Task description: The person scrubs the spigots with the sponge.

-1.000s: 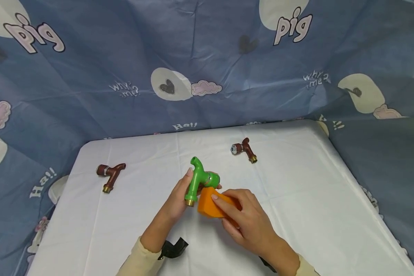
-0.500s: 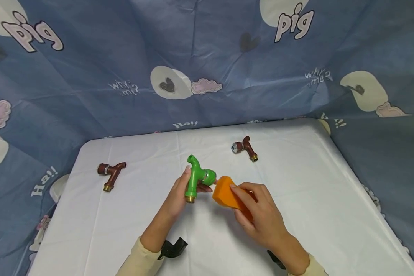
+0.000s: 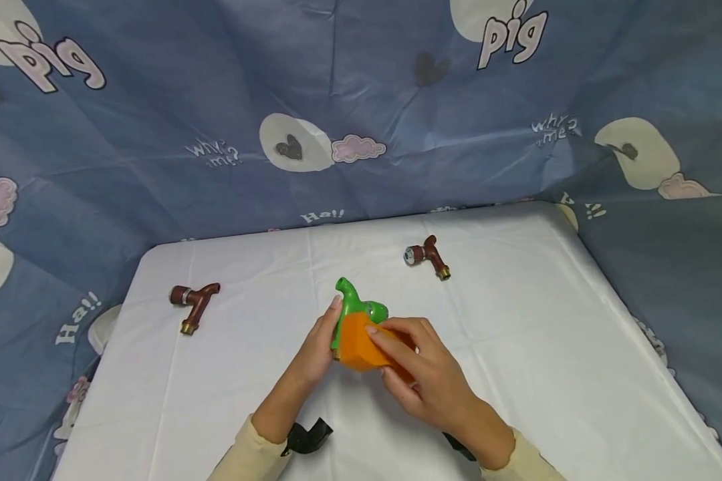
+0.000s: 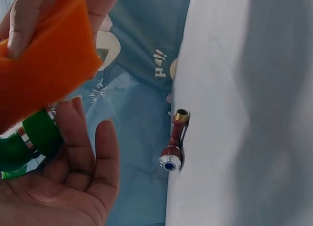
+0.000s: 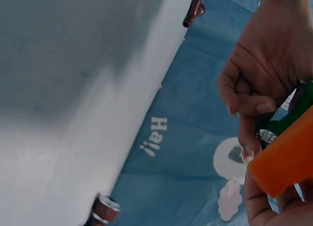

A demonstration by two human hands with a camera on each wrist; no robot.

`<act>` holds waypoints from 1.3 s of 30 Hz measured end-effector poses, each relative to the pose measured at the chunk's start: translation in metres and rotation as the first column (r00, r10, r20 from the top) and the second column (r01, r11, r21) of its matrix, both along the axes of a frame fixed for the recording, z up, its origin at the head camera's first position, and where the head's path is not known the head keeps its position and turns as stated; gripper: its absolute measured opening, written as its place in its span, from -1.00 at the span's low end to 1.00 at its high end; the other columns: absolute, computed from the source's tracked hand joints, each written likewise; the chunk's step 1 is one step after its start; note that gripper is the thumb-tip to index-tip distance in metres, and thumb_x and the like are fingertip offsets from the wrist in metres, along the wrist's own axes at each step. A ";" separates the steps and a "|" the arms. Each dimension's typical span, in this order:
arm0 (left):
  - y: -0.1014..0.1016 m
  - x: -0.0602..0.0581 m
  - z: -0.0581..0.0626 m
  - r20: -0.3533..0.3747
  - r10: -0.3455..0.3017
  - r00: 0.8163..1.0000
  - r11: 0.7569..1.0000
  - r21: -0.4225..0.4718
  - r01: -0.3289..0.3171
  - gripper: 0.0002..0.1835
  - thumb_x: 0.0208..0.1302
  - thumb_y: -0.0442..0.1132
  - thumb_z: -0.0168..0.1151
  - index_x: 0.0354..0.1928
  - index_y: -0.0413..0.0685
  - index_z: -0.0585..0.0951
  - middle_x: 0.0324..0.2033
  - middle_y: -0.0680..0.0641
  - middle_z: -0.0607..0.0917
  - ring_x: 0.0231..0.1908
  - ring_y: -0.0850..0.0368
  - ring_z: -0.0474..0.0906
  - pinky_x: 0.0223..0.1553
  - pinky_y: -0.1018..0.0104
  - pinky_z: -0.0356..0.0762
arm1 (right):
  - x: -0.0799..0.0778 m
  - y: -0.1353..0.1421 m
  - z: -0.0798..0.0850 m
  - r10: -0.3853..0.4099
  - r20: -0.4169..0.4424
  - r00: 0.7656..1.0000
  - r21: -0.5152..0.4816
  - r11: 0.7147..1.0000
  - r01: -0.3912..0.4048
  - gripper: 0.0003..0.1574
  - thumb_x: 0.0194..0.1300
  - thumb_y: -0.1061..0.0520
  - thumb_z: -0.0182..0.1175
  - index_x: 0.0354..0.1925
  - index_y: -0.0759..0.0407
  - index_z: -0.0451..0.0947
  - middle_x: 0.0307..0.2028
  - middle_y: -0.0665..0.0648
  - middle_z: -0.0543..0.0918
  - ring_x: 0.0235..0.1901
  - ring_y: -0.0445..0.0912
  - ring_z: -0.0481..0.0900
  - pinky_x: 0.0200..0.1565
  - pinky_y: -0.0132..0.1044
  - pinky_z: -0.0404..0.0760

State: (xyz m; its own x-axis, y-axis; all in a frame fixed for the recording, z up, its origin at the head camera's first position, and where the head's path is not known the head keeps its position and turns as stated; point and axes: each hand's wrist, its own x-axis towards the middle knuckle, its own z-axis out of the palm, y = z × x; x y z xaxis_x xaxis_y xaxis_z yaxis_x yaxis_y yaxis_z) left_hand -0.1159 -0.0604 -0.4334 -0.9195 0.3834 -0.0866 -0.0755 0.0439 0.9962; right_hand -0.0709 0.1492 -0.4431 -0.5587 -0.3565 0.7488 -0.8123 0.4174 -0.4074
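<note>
A green tap (image 3: 350,300) with a brass threaded end is held up off the table in my left hand (image 3: 313,351). My left thumb lies along the tap's body, and in the left wrist view the fingers curve beneath its green knob (image 4: 43,133). Between thumb and fingers, my right hand (image 3: 436,374) pinches an orange sponge (image 3: 357,347). The sponge lies over the lower body of the tap in the head view, covering much of it. Whether the whole face of the sponge touches the tap cannot be made out.
On the white-covered table (image 3: 547,347) lie two brown taps: one on the left (image 3: 198,307), the other at the back right (image 3: 433,257). A blue printed cloth (image 3: 216,100) hangs behind the table. Black straps (image 3: 309,435) sit at the wrists.
The sponge first moved right, away from the green tap, then came back left over the tap's body. The tap shifted slightly right. Both brown taps stayed where they were.
</note>
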 end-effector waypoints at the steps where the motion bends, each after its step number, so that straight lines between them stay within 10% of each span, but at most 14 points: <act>1: 0.000 0.000 -0.001 0.002 0.002 1.000 1.000 0.002 -0.002 -0.18 0.70 0.19 -0.52 -0.02 -0.36 0.62 -0.36 -0.04 0.69 -0.33 0.18 0.62 -0.22 0.35 0.61 | 0.001 0.000 -0.002 0.001 0.018 1.000 -0.012 1.000 -0.001 -0.51 0.54 0.09 0.07 0.33 0.17 0.58 0.17 0.26 0.56 0.08 0.08 0.53 0.15 -0.27 0.57; 10: 0.001 0.001 0.000 0.000 0.053 0.999 0.999 0.002 -0.053 -0.22 0.70 0.20 -0.53 0.05 -0.31 0.57 -0.33 -0.08 0.60 -0.34 0.16 0.52 -0.25 0.37 0.52 | 0.015 -0.008 -0.015 0.153 0.326 0.933 -0.213 0.973 -0.085 -0.28 0.30 0.44 0.30 0.41 0.27 0.48 0.19 0.20 0.55 0.13 0.05 0.60 0.23 -0.33 0.56; 18: 0.002 -0.005 0.001 -0.085 -0.115 0.990 0.985 0.115 0.125 -0.15 0.71 0.17 -0.61 0.27 -0.42 0.52 0.03 -0.37 0.71 -0.19 -0.03 0.68 0.03 0.20 0.67 | 0.021 -0.007 -0.024 0.209 0.370 0.905 -0.163 0.974 -0.158 -0.33 0.37 0.37 0.28 0.41 0.18 0.50 0.23 0.12 0.54 0.16 -0.02 0.58 0.20 -0.27 0.58; 23: 0.002 -0.007 0.001 -0.117 -0.082 0.990 0.989 0.115 0.095 -0.15 0.71 0.20 -0.58 0.27 -0.33 0.57 0.04 -0.31 0.74 -0.27 0.06 0.63 -0.01 0.24 0.64 | 0.026 0.001 -0.025 0.196 0.372 0.907 -0.124 0.979 -0.160 -0.31 0.36 0.33 0.31 0.42 0.13 0.49 0.23 0.08 0.54 0.11 -0.07 0.58 0.15 -0.30 0.60; 31: 0.002 -0.006 0.002 -0.109 0.010 0.994 0.996 0.084 -0.001 -0.19 0.71 0.18 -0.50 0.31 -0.36 0.54 0.00 -0.29 0.72 -0.23 -0.03 0.67 -0.05 0.22 0.66 | 0.014 0.029 0.000 0.096 0.211 0.973 -0.200 0.978 -0.053 -0.44 0.46 0.18 0.30 0.35 0.33 0.51 0.16 0.28 0.56 0.03 0.04 0.60 0.14 -0.37 0.60; 39: 0.010 -0.004 -0.001 -0.191 -0.102 0.976 0.987 0.105 0.124 -0.35 0.75 0.02 -0.41 0.35 -0.41 0.45 0.03 -0.33 0.65 -0.14 -0.22 0.66 -0.05 0.09 0.72 | -0.009 0.018 0.029 -0.046 -0.108 0.993 -0.248 0.969 0.018 -0.46 0.57 0.10 0.17 0.28 0.50 0.49 0.10 0.53 0.49 0.01 0.17 0.55 0.16 -0.35 0.60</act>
